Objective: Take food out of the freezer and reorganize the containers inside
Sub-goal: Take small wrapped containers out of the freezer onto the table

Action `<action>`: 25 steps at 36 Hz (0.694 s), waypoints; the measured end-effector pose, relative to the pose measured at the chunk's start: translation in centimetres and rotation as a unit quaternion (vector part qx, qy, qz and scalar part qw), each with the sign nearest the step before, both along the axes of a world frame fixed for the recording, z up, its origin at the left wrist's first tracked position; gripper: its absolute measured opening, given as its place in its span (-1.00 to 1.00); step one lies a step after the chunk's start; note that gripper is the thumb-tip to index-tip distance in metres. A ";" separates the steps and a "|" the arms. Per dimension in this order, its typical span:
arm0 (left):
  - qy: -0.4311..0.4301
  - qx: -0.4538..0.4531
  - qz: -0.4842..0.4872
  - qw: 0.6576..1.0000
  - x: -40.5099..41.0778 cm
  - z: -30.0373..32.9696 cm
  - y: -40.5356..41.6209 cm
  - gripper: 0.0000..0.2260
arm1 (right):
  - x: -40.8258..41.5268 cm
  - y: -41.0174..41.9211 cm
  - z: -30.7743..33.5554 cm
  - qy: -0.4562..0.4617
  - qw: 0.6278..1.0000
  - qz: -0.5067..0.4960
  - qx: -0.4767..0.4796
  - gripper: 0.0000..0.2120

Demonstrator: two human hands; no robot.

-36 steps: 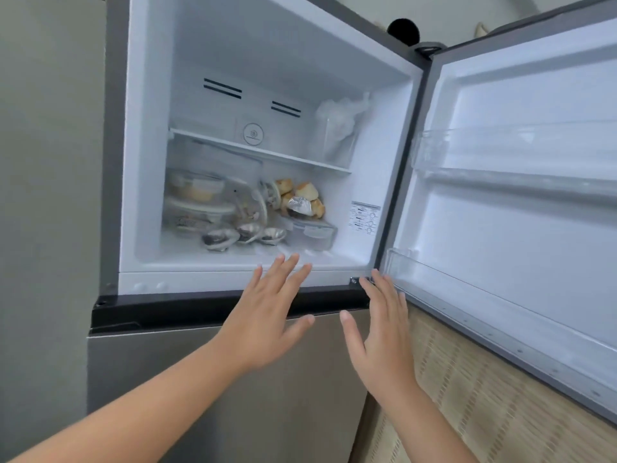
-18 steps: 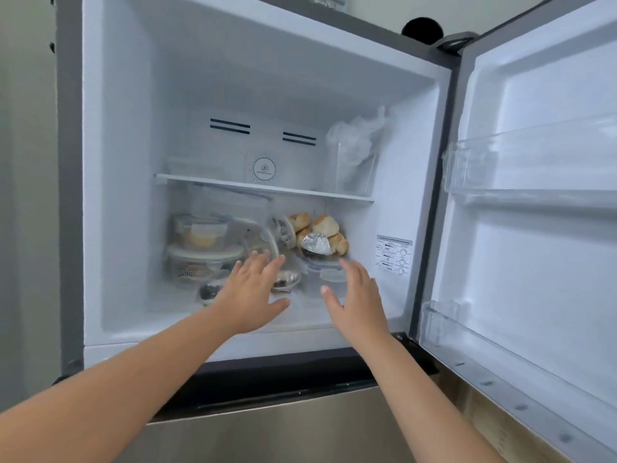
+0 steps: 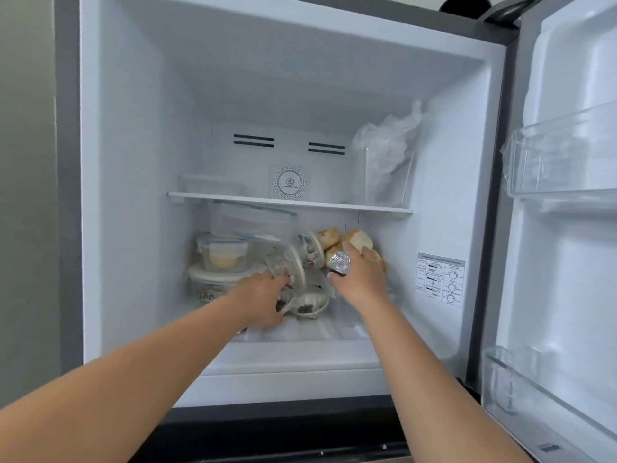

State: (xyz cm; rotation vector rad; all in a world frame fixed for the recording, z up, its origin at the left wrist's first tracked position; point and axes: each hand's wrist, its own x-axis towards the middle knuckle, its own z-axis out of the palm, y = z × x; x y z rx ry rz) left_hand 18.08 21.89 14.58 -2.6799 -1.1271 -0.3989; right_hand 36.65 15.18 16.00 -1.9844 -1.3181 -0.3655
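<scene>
With both arms inside the open freezer (image 3: 127,195), our left hand (image 3: 258,300) curls over the rim of a small clear bowl (image 3: 309,304) at lower centre; whether the fingers have clamped it we cannot tell. Our right hand (image 3: 362,279) grasps a foil-wrapped item (image 3: 339,262) beside the bread rolls (image 3: 357,240), right of centre. The food sits crowded under the white shelf (image 3: 290,202), with stacked lidded containers (image 3: 222,253) at left. We judge that pulling either item could topple the tilted round container (image 3: 309,252) leaning between the hands, or slide the bowls off the frosted floor (image 3: 300,332). A bagged tub (image 3: 384,162) stands on the shelf at upper right; the door (image 3: 567,228) with clear bins fills the right edge, a grey wall (image 3: 26,162) the left.
</scene>
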 end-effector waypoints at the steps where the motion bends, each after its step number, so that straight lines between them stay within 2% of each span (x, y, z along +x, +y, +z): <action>1: 0.003 -0.001 0.001 1.000 0.0 0.0 0.1 -0.32 | 0.2 0.4 0.2 0.006 1.000 0.003 -0.011 -0.27; 4: 0.003 -0.008 0.000 1.000 -0.1 -0.2 0.4 -0.28 | 0.2 1.4 0.2 0.010 1.000 -0.003 -0.028 -0.31; 7: 0.000 -0.010 -0.002 1.000 -0.1 -0.4 0.7 -0.27 | 0.0 1.9 0.1 -0.006 1.000 -0.020 -0.014 -0.45; 11: -0.025 -0.006 -0.007 1.000 -0.1 -0.7 0.9 -0.32 | 0.0 1.9 -0.1 -0.009 1.000 -0.018 0.015 -0.53; 19: -0.084 0.017 -0.071 0.994 -0.6 -0.9 0.6 -0.34 | 0.4 0.8 -0.5 0.022 0.997 0.022 0.075 -0.51; 25: -0.147 -0.011 -0.116 0.982 -2.6 0.1 -0.9 -0.38 | -0.7 -0.8 -0.6 0.042 0.989 0.075 0.117 -0.46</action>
